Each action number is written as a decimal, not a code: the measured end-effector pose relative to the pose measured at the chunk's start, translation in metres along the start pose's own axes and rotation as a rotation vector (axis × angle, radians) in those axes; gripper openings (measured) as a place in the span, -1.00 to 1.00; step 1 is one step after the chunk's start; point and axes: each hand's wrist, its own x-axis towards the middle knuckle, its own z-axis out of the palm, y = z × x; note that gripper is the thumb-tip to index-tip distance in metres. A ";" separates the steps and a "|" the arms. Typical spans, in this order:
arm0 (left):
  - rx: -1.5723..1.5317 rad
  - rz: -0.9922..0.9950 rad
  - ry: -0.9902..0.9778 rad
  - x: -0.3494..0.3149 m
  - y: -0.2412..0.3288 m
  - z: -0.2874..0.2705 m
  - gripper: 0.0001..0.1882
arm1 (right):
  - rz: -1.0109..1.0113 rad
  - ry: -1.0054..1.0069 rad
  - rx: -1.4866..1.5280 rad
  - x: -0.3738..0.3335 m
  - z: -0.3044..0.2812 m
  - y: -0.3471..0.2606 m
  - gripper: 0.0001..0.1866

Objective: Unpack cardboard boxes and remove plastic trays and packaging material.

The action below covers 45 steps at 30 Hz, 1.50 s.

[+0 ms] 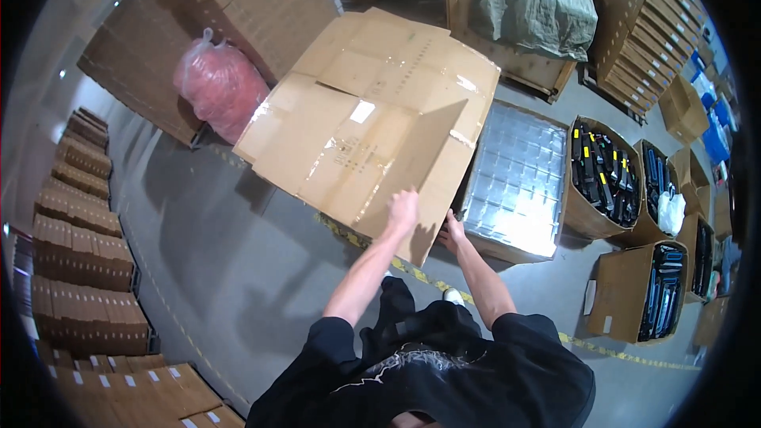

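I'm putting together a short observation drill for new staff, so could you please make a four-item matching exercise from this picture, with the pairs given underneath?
Column one
1. Plastic-wrapped bundle
2. Left hand
3. Gridded top
4. Right hand

Column two
A. Shiny and silvery
B. At the right-hand edge of the wide cardboard
C. Pinkish red and bulging
D. At the raised flap

Right pairs: 1-C, 2-D, 3-A, 4-B.
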 end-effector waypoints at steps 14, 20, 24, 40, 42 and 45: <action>-0.683 0.040 0.216 0.042 -0.093 -0.093 -0.72 | -0.111 0.449 0.014 0.162 -0.048 0.066 -0.53; -0.436 -0.157 0.234 0.049 -0.148 -0.141 -0.69 | -0.528 0.532 0.050 0.166 0.055 -0.018 -0.76; -0.272 0.108 0.349 0.098 -0.133 -0.142 -0.66 | -0.629 0.480 0.014 0.180 0.124 -0.084 -0.94; -0.766 0.011 -0.749 0.119 -0.151 0.155 -0.66 | -0.122 0.457 -0.198 0.132 -0.029 -0.086 -0.76; -0.746 -0.108 -1.044 0.091 -0.137 0.127 -0.69 | 0.063 0.772 -0.768 0.079 -0.104 -0.061 -0.73; -0.724 0.229 -1.003 0.068 -0.186 0.158 -0.74 | 0.224 1.135 -0.474 -0.038 -0.153 -0.037 -0.67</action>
